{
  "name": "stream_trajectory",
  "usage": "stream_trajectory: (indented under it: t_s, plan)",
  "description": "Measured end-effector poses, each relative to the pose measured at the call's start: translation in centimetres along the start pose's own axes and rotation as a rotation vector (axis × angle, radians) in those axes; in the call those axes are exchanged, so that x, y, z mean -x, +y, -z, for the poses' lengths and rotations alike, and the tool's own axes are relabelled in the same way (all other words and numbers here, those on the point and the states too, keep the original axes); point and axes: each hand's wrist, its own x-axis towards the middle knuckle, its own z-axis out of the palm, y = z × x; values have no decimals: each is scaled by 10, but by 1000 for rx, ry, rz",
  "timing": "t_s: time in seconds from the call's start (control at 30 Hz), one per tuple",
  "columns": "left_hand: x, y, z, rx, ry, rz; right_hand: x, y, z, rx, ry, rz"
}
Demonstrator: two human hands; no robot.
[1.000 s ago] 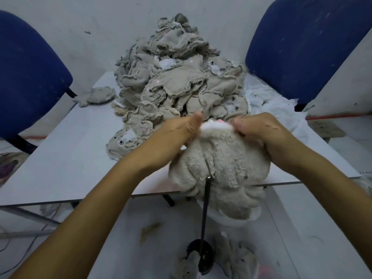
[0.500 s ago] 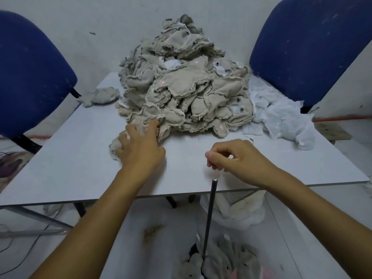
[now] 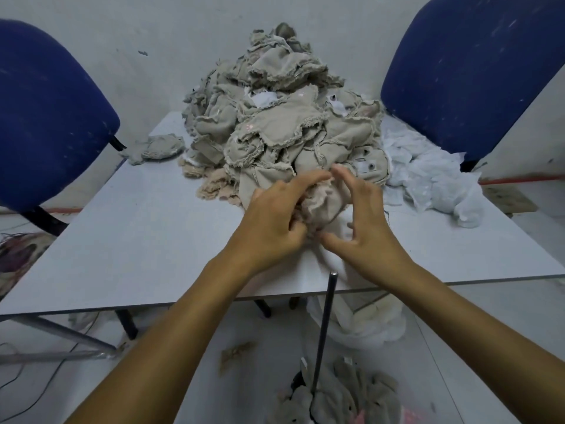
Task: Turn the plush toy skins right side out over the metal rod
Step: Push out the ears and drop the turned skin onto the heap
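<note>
Hands: left grip [image 3: 272, 223] clutches a plush skin [image 3: 321, 200], right grip [image 3: 363, 221] spread loosely beside it.

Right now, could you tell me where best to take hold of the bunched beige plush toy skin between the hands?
Probably at the beige plush toy skin's puckered near end, coming from both sides: the left hand grips there already, and the right hand hovers spread.
</note>
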Motion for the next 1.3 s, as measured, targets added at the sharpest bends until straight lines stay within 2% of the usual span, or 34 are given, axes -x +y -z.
stream_trajectory:
  t_s: [0.1,0.2,0.27,0.33,0.43,0.5,0.6,0.7,0.77,0.87,0.93,0.97,1.0,1.07,1.1,1.2,1.27,1.3]
  plan:
    - [-1,3,-3,-80,-48,-103,-2,1,5,-34,-25,20]
    - [-1,0,-13,-156,45,-96,-4,8,7,-139,-42,-74]
    - [-2,-4,-17,-11,74,85,-2,6,6,-477,-26,-255]
    - [-5,-8,-16,326,-11,342,0,6,5,-750,-42,-368]
    - [-6,-14,-15,657,-55,565,-1,4,4,-858,-93,-413]
    - [-7,-19,-14,616,68,572,-1,4,5,-793,-126,-475]
    - [-7,-24,-12,342,260,508,1,9,5,-537,-77,-540]
    - [-6,-19,-14,62,289,355,2,13,8,-475,-1,-548]
    - [-4,-15,-18,-28,124,258,0,14,11,-369,-5,-535]
    - [1,-15,-24,-128,-327,283,-4,16,16,-216,4,-521]
    - [2,-19,-25,-236,-448,278,-5,16,21,-252,-20,-536]
    - [2,-21,-26,-257,-426,260,-5,15,25,-217,-42,-526]
    - [2,-22,-26,-257,-378,238,-5,16,28,-82,-69,-496]
    - [5,-26,-29,-250,-275,188,-2,17,30,325,-80,-391]
    - [7,-29,-31,-246,-220,164,1,16,29,460,-30,-315]
    - [10,-31,-36,-138,-44,140,4,12,23,472,102,34]
    - [6,-30,-35,-49,65,116,1,12,24,470,-22,204]
    - [5,-29,-34,-20,101,107,1,13,23,457,-124,218]
